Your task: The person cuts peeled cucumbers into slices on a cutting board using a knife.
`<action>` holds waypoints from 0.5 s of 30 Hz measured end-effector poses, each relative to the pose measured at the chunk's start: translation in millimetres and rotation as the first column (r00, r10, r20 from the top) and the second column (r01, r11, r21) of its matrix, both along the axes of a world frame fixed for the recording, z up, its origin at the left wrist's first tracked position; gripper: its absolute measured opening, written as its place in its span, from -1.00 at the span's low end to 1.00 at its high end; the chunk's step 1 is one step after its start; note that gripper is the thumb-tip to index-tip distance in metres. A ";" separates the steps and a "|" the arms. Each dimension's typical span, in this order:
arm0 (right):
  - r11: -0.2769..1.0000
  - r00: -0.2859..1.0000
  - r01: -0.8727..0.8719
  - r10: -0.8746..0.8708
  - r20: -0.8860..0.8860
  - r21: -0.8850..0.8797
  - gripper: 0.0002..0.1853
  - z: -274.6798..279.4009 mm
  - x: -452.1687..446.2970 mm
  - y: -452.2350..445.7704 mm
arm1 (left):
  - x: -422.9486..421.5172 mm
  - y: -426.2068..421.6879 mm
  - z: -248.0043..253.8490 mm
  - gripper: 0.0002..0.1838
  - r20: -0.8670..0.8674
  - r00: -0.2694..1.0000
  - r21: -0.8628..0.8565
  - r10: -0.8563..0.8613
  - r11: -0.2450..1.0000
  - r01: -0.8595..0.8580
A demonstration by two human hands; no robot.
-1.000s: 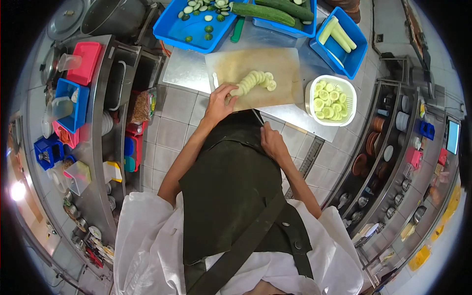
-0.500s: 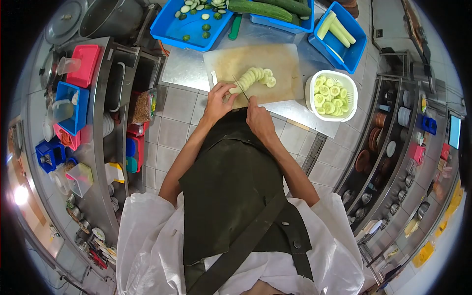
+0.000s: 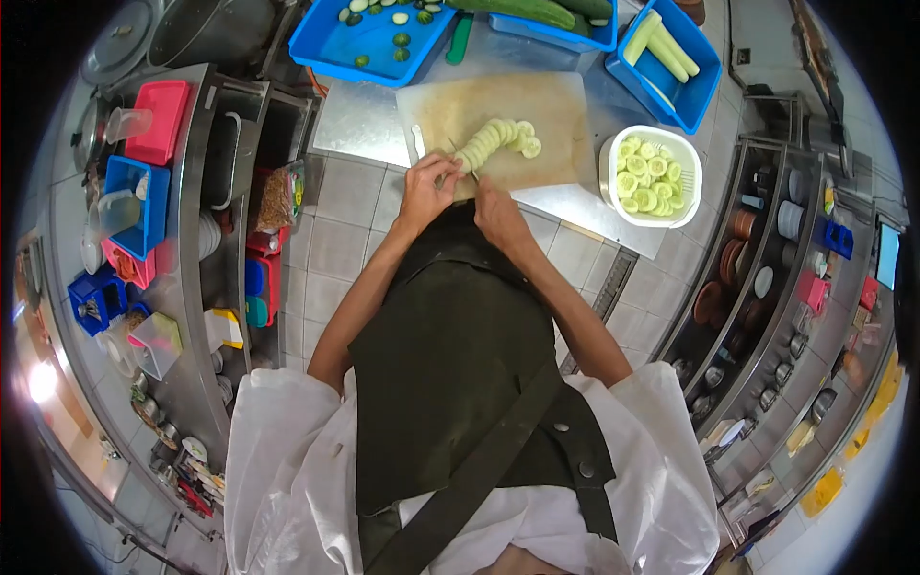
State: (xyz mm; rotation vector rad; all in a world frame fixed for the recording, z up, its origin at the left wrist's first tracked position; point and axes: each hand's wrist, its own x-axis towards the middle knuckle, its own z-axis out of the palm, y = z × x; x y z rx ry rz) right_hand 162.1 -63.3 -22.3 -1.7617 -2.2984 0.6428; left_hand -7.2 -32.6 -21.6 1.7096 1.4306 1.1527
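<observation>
A row of peeled cucumber slices [image 3: 491,141] curves across the cutting board [image 3: 554,101], with a few loose rounds at its right end. My left hand [image 3: 429,190] is closed on the near end of the cucumber, fingertips pinched together by the cut. In my right hand [image 3: 498,216] is a knife [image 3: 473,175], its thin blade against that same end; the handle is hidden in my fist. Close by my left fingers, a small white-handled tool [image 3: 418,141] lies on the board's left edge.
Right of the board stands a white basket [image 3: 609,182] of cucumber slices. Behind are a blue tray [image 3: 331,59] with cut ends, a green-handled tool [image 3: 459,40], a blue bin of whole cucumbers [image 3: 527,11] and a blue bin [image 3: 704,77] with peeled ones. Shelves flank both sides.
Both hands stay at the cucumber's near end, and the knife blade now shows less, lower beside my left fingers. The whole view has shifted slightly, with the table a little higher in it.
</observation>
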 end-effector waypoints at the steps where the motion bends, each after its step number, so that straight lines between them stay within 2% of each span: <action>1: 0.994 0.999 0.005 -0.009 -0.039 -0.109 -0.81 -1.8 7.5 -1.8 | 0.7 4.2 0.4 -0.87 0.020 1.000 -0.009 0.011 1.000 -0.011; 3: 0.957 0.991 0.045 -0.080 -0.108 -0.286 -0.83 1.0 22.8 -17.3 | 1.3 4.0 -3.6 -0.86 0.036 0.999 -0.037 0.024 0.999 -0.022; 7: 0.937 0.990 0.052 -0.094 -0.106 -0.346 -0.79 40.5 47.0 -41.3 | -1.1 4.7 -2.7 -0.84 0.029 0.999 -0.106 0.015 0.994 -0.012; 9: 0.918 0.974 0.105 -0.173 -0.147 -0.382 -0.77 50.5 50.7 -48.9 | 0.7 0.2 -1.1 -0.81 0.080 0.996 -0.101 0.049 0.994 -0.041; 12: 0.928 0.959 0.191 -0.246 -0.142 -0.319 -0.78 56.3 29.8 -33.5 | 0.0 -1.7 4.3 -0.78 0.070 0.997 -0.016 0.038 0.999 -0.037; 15: 0.944 0.958 0.194 -0.242 -0.157 -0.267 -0.81 52.2 6.8 -9.6 | -0.5 -3.4 1.0 -0.76 0.054 0.996 -0.014 0.065 0.998 -0.065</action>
